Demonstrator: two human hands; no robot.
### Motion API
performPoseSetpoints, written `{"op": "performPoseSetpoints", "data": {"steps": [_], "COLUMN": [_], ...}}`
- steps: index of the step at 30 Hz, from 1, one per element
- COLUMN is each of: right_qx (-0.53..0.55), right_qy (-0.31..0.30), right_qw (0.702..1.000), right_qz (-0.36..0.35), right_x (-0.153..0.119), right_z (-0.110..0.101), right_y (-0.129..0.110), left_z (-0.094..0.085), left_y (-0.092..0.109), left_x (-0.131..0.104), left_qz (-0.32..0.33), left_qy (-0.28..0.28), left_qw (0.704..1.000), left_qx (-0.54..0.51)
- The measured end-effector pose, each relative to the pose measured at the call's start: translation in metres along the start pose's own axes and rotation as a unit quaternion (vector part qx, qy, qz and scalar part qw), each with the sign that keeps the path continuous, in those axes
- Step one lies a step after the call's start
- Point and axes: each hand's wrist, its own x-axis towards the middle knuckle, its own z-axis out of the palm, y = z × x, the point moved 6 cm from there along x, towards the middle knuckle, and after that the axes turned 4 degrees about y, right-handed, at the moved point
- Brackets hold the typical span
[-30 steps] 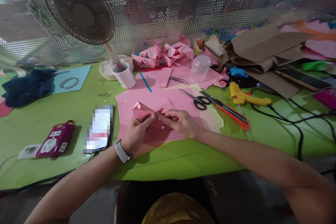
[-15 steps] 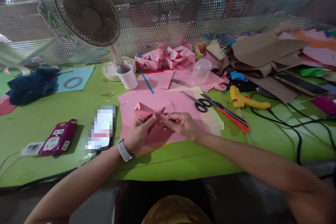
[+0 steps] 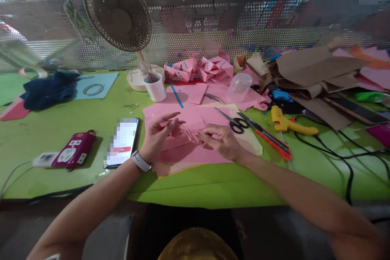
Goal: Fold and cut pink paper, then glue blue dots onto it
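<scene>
A small folded pink paper piece is between my hands, above pink sheets on the green table. My right hand pinches its right end between thumb and fingers. My left hand is at the upper left of the piece, with the fingers spread and the thumb raised; whether a fingertip touches the paper is hard to see. Black scissors and a red and black cutter lie right of my hands.
A phone and purple power socket lie left. Behind stand a white cup, a fan, a clear plastic cup and dotted pink paper shapes. A yellow glue gun with black cables lies right.
My left hand has loosened and its fingers have opened away from the folded piece. The piece has turned and sits lower. The whole view has shifted, so the table things appear further right.
</scene>
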Motion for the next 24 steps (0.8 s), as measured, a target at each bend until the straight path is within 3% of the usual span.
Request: {"op": "performPoseSetpoints", "data": {"steps": [5,8,11,16,21,24], "right_qx": [-0.021,-0.034,-0.021,0.012,-0.045,-0.061], "right_qy": [0.016,0.029,0.04,0.039,0.029,0.042], "right_qw": [0.999,0.999,0.999,0.996,0.997,0.997], "right_qz": [0.023,0.016,0.021,0.085,0.061,0.029], "right_x": [0.007,0.013,0.017,0.017,0.016,0.017], "right_z": [-0.011,-0.018,-0.023,-0.027,-0.023,-0.024], "right_y": [0.012,0.019,0.022,0.026,0.026,0.028], "left_z": [0.001,0.0,0.001,0.007,0.009,0.01], "left_y": [0.009,0.003,-0.002,0.001,0.003,0.003], "left_x": [0.005,0.002,-0.002,-0.01,-0.013,-0.013], "left_qz": [0.065,0.052,0.039,0.104,0.193,0.195], "left_qy": [0.002,0.002,-0.035,-0.086,-0.105,-0.124], "left_qw": [0.993,0.994,0.993,0.97,0.938,0.936], "left_qx": [0.096,0.097,0.109,0.203,0.269,0.267]}}
